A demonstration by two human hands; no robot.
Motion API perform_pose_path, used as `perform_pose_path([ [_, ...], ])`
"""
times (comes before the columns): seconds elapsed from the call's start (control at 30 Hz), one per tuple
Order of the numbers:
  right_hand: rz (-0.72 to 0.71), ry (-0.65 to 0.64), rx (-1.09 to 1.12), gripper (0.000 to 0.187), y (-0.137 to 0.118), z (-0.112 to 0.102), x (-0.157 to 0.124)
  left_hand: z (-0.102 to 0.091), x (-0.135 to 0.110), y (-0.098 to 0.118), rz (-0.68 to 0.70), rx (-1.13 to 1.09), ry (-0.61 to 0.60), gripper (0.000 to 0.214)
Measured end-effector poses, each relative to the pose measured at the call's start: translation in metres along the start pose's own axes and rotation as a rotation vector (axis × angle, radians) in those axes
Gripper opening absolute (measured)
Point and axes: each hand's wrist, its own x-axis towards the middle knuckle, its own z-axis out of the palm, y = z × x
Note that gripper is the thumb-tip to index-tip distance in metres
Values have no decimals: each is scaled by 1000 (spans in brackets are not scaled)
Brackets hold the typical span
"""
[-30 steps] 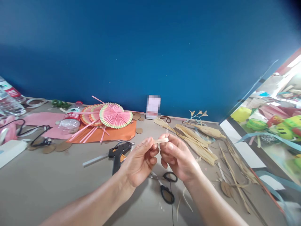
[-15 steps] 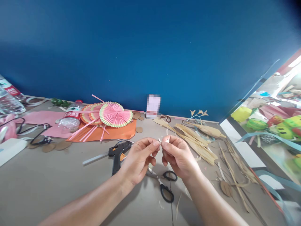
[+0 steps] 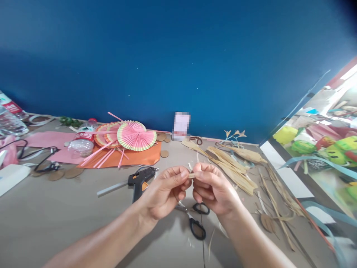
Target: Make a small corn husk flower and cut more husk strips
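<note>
My left hand [image 3: 164, 191] and my right hand [image 3: 213, 188] meet above the table, both pinching a small pale straw strip [image 3: 191, 175] between thumb and fingertips. Only a short piece of the strip shows between the two hands. Black-handled scissors [image 3: 196, 221] lie on the table just beneath my hands. A black hot glue gun [image 3: 138, 179] lies left of my left hand, its nozzle pointing right.
A pile of dried straw leaves [image 3: 232, 165] spreads to the right. Pink paper fans [image 3: 134, 136] on orange paper, a plastic bottle [image 3: 80, 141] and a black cable [image 3: 41, 156] lie at the left. Blue wall [image 3: 178, 63] stands behind; a printed board [image 3: 320, 149] leans right.
My hands have drawn closer together and sunk slightly. The strip, longer and held level a second ago, now shows only as a short bit between my fingertips.
</note>
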Motion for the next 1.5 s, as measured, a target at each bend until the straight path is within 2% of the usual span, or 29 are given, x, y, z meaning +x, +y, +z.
perform_pose_path([
  [0.23,49,-109,249,23,-12,-4,-2,1,-5,1,-67,-328,-82,21],
  [0.3,4,-60,299,23,-18,-7,-1,1,-4,2,-38,-380,-90,20],
  [0.37,-47,32,250,18,-21,-8,1,0,-3,3,-1,-385,-61,18],
  [0.47,-84,112,94,17,-14,-5,3,-2,1,0,29,-362,12,16],
  [0.6,-130,76,-86,21,1,3,2,-3,5,-6,56,-293,121,17],
  [0.67,-150,113,-142,20,4,6,1,-4,6,-9,64,-240,157,18],
  [0.8,-191,207,-159,22,0,5,2,-5,7,-11,68,-111,174,17],
  [0.97,-196,241,-187,20,-3,5,3,0,5,-8,121,51,168,20],
  [1.27,-143,148,-327,16,0,2,2,5,5,-6,194,225,200,21],
  [1.5,41,2,-122,16,-6,1,-4,4,0,-6,240,224,63,19],
])
